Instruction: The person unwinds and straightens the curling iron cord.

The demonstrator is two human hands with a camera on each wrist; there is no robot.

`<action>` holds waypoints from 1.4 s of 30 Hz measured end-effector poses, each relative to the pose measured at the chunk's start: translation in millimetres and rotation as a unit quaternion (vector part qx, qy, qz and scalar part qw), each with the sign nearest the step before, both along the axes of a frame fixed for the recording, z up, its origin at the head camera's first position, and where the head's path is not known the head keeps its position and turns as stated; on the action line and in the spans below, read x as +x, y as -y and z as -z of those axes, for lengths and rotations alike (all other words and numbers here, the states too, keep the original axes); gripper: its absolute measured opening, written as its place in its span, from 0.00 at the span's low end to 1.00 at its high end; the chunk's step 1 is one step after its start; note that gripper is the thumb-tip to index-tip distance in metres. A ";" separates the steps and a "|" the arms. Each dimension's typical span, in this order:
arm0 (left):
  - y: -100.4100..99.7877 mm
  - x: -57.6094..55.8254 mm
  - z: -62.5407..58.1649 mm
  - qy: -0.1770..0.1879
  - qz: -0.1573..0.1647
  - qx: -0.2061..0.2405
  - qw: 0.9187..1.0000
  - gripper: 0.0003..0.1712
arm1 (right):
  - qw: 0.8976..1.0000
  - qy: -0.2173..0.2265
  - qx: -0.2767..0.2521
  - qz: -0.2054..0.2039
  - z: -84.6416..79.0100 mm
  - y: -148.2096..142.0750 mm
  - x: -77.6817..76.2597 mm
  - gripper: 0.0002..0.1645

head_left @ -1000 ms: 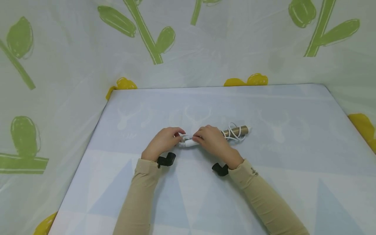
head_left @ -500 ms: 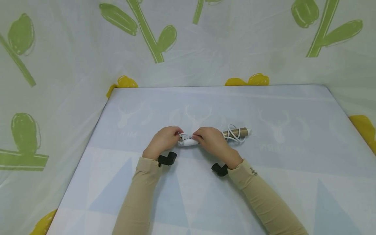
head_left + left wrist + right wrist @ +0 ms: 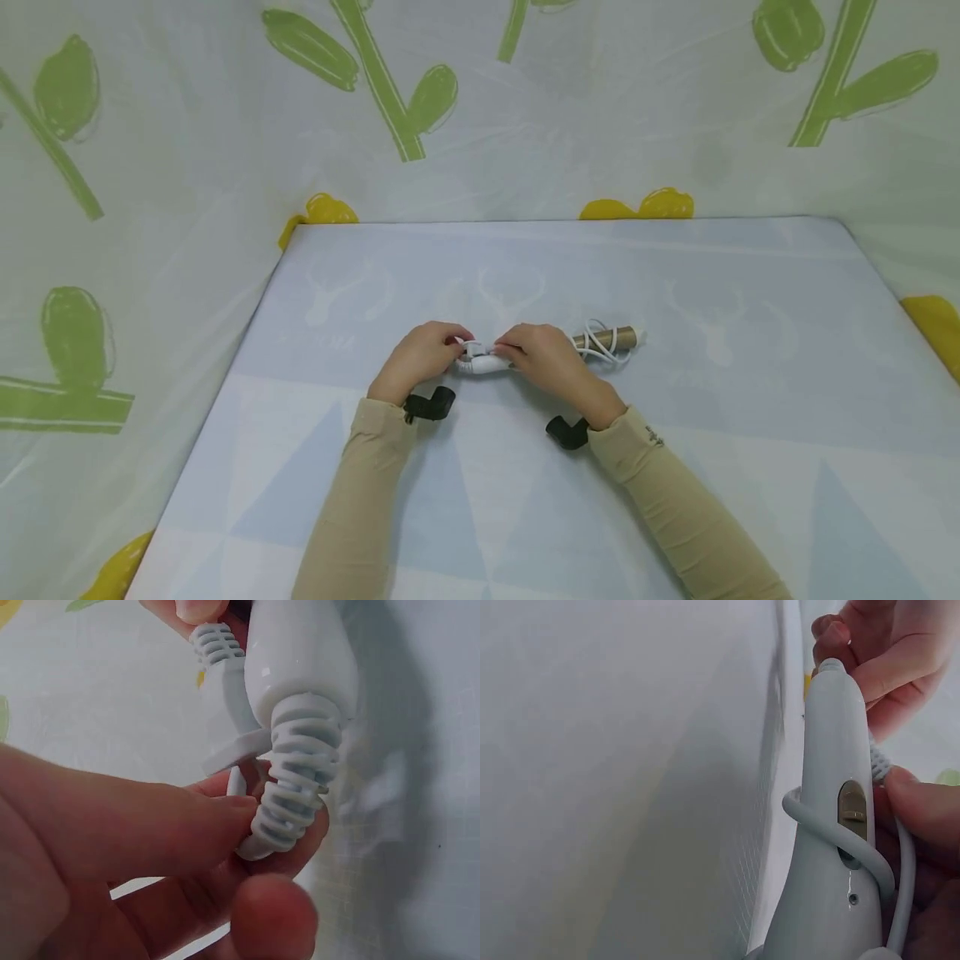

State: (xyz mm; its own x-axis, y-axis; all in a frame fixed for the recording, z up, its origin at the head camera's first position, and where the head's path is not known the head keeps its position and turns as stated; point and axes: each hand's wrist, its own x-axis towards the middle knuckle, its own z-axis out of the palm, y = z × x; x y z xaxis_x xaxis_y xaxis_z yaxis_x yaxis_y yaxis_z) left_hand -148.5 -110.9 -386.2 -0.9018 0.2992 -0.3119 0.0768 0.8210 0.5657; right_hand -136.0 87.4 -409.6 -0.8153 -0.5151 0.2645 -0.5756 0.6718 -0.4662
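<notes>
A curling iron with a white handle [image 3: 490, 364] and a gold barrel [image 3: 619, 337] lies across the table, its white cord [image 3: 600, 348] looped around it. At the handle's tail end, my left hand [image 3: 422, 354] pinches the cord beside the ribbed sleeve [image 3: 300, 761]; its thumb is right at a prong of the white plug [image 3: 229, 701]. My right hand [image 3: 546, 358] pinches the cord at the plug's ribbed neck [image 3: 217, 643], alongside the handle. In the right wrist view, a switch [image 3: 853, 814] shows on the handle, with a cord turn crossing it.
The table [image 3: 495, 492] has a pale blue and white patterned cover. Behind and to the left hangs a white curtain [image 3: 187, 150] with green leaves and yellow shapes. Black wrist camera mounts [image 3: 430, 403] sit beside both wrists, below the hands.
Both hands keep their places at the plug and cord, with only small finger shifts. More of the plug shows between them now. The head view has shifted slightly.
</notes>
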 end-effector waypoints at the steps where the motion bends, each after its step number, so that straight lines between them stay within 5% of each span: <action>1: 0.2 -0.3 0.1 0.005 -0.001 0.006 1.000 0.15 | 1.000 -0.001 -0.004 -0.001 0.4 -0.4 -0.5 0.08; 6: 3.7 -1.2 3.7 0.035 -0.012 0.030 0.999 0.17 | 0.999 0.023 -0.028 0.001 1.6 -1.3 -0.9 0.09; 11: 7.9 -1.7 11.6 0.062 -0.031 0.038 0.997 0.15 | 0.989 0.095 -0.099 0.058 2.2 -3.9 -0.9 0.11; 17: 1.4 0.6 15.3 -0.026 0.019 -0.018 0.999 0.15 | 0.978 0.125 -0.146 0.084 0.0 -5.0 -4.2 0.13; 24: -22.9 16.1 7.4 -0.115 0.051 -0.044 0.991 0.16 | 0.947 0.208 -0.218 0.113 -0.8 -6.0 -0.5 0.16; 30: -45.1 23.9 5.7 -0.113 0.105 -0.072 0.985 0.21 | 0.932 0.211 -0.277 0.106 -3.4 -11.1 1.9 0.17; 34: -54.9 26.1 9.5 -0.097 0.121 -0.085 0.984 0.28 | 0.908 0.229 -0.340 0.082 -7.8 -13.2 1.9 0.17; 38: -59.1 26.2 14.0 -0.122 0.115 -0.078 0.983 0.27 | 0.890 0.244 -0.381 0.057 -21.5 -9.7 4.6 0.16; 42: -61.1 22.6 16.0 -0.127 0.084 -0.064 0.986 0.17 | 0.884 0.234 -0.402 0.054 -37.7 -5.6 9.4 0.14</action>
